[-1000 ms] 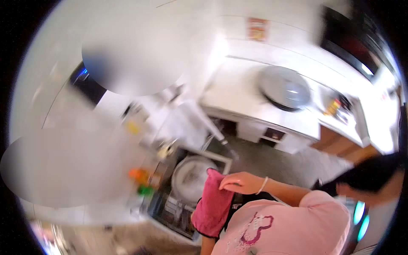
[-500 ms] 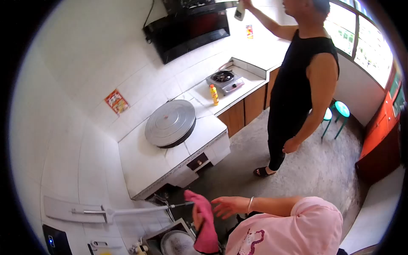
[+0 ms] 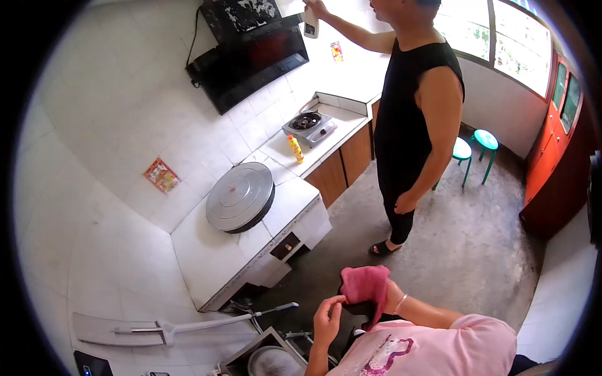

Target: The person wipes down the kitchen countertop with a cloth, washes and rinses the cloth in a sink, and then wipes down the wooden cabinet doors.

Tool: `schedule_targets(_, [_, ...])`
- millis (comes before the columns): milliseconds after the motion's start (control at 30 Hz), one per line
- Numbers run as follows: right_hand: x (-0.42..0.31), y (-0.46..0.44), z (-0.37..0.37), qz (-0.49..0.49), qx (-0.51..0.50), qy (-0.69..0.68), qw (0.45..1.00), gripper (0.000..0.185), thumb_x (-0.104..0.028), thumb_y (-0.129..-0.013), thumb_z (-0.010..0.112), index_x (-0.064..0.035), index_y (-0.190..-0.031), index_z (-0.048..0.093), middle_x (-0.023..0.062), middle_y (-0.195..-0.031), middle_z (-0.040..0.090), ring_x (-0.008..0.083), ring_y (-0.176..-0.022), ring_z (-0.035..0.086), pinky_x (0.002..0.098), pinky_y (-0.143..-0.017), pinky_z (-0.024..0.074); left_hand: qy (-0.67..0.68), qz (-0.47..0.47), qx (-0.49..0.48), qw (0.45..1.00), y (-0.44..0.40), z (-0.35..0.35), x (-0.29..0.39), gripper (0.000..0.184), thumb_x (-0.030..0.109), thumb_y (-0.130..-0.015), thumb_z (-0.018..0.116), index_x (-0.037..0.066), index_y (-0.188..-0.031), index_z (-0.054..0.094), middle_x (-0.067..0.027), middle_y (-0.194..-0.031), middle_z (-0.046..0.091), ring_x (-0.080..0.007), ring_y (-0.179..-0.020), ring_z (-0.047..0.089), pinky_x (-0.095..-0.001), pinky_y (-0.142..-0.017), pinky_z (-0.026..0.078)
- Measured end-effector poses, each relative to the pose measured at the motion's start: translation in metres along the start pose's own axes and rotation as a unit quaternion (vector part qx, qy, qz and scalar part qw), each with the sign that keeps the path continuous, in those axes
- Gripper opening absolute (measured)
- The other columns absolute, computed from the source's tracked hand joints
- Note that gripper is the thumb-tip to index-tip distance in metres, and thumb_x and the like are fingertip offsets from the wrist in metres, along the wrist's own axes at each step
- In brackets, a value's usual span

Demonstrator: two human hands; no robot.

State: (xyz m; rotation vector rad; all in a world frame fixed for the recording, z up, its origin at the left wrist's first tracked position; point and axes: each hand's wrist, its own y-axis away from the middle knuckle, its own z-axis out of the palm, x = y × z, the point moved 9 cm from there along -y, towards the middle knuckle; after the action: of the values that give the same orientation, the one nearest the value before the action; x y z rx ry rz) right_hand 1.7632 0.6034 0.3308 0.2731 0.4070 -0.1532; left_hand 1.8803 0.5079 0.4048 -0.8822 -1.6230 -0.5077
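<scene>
At the bottom centre, a pink cloth (image 3: 365, 285) with a dark edge covers the fingers of my right hand (image 3: 394, 297), which holds it up. A pale bracelet circles that wrist. My left hand (image 3: 327, 319) is just left of the cloth, its fingers curved and apart, with a fingertip close to the cloth's edge; whether they touch cannot be made out. Below and left of my hands, a round pan (image 3: 274, 362) sits in a framed basin.
Another person (image 3: 417, 106) in black stands ahead, raising a white bottle (image 3: 311, 24) near the range hood (image 3: 251, 66). A large round lid (image 3: 240, 196) lies on the tiled counter, near a yellow bottle (image 3: 295, 149) and gas stove (image 3: 307, 123). Green stools (image 3: 485, 140) stand at right.
The pink cloth has passed from my left hand to my right hand and moved rightward. The view has swung from the basin towards the counter and the other person.
</scene>
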Motion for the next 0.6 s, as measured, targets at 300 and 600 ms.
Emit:
schedule_targets(300, [-0.002,0.054,0.016,-0.115,0.035,0.218,0.969,0.037,-0.027,-0.097,0.044,-0.0099,-0.129,0.050,0.0063,-0.128,0.057,0.0223,-0.120,0.052,0.0386,-0.105,0.0375,0.106,-0.085,-0.056,0.989,0.018,0.025,-0.051,0.019,0.011,-0.095,0.052,0.001,-0.107,0.063,-0.0073,-0.098,0.068,-0.0126,-0.092,0.063,-0.0253,-0.082,0.048])
schedule_targets(600, [-0.041,0.122,-0.073,-0.220,0.159,-0.139,0.952,0.042,-0.033,-0.096,0.035,-0.0061,-0.123,0.053,0.0119,-0.124,0.059,0.0288,-0.114,0.055,0.0445,-0.102,0.0397,0.079,-0.060,-0.195,0.976,-0.021,0.123,-0.018,0.019,0.011,-0.095,0.050,0.001,-0.107,0.062,-0.0073,-0.098,0.067,-0.0136,-0.092,0.064,-0.0256,-0.082,0.048])
